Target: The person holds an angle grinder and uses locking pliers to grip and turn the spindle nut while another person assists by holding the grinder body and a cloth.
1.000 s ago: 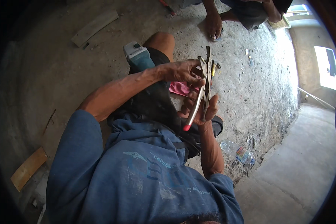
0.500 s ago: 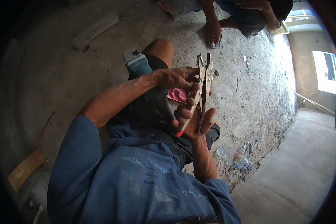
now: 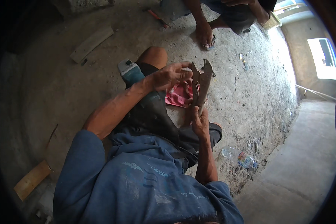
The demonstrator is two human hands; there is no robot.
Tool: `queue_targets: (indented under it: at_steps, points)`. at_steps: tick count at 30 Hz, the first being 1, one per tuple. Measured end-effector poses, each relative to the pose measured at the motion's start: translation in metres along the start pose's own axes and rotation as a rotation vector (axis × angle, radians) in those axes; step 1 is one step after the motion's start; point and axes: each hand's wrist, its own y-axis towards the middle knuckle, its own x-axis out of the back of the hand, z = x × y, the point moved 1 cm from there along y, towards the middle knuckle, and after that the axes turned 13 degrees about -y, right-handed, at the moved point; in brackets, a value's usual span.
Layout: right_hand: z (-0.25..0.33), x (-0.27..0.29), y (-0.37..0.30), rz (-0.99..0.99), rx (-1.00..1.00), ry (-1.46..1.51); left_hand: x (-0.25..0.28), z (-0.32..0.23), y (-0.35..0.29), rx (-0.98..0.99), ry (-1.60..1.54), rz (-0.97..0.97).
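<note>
Concrete floor (image 3: pixel 263 80), plastic bottle (image 3: pixel 247 160) lying, pliers (image 3: pixel 204 84) held

Open path right of the locking pliers (image 3: pixel 204 84), over rough concrete floor (image 3: pixel 257 97), until the plastic bottle (image 3: pixel 245 159) lying lower down near the right forearm (image 3: pixel 206 160). Left side blocked: left hand (image 3: pixel 170 76) right at the pliers' jaws, its forearm (image 3: pixel 119 106) cutting across, teal power tool (image 3: pixel 132 74) and bare knee (image 3: pixel 153 56) just past it. Right hand (image 3: pixel 200 121) takes up the handle end, pink-red sheet (image 3: pixel 176 98) sits between the hands, and room beyond the jaws stops at the co-worker's hand (image 3: pixel 204 33).
</note>
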Motion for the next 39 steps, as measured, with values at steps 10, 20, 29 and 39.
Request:
queue_targets:
  at_steps: [10, 20, 29, 39]
  points:
    - [-0.041, 0.005, -0.005, -0.180, 0.111, -0.550, 0.014, 0.010, 0.013, -0.044, 0.321, -0.175]
    - [-0.039, 0.006, -0.002, -0.170, 0.086, -0.483, 0.023, 0.017, 0.016, 0.021, 0.577, -0.301]
    - [-0.045, 0.006, -0.001, -0.157, 0.115, -0.514, 0.011, 0.012, 0.012, -0.173, 0.773, -0.411]
    - [-0.041, 0.014, -0.006, 0.013, -0.006, -0.074, 0.014, 0.021, 0.012, -0.009, 0.159, -0.452]
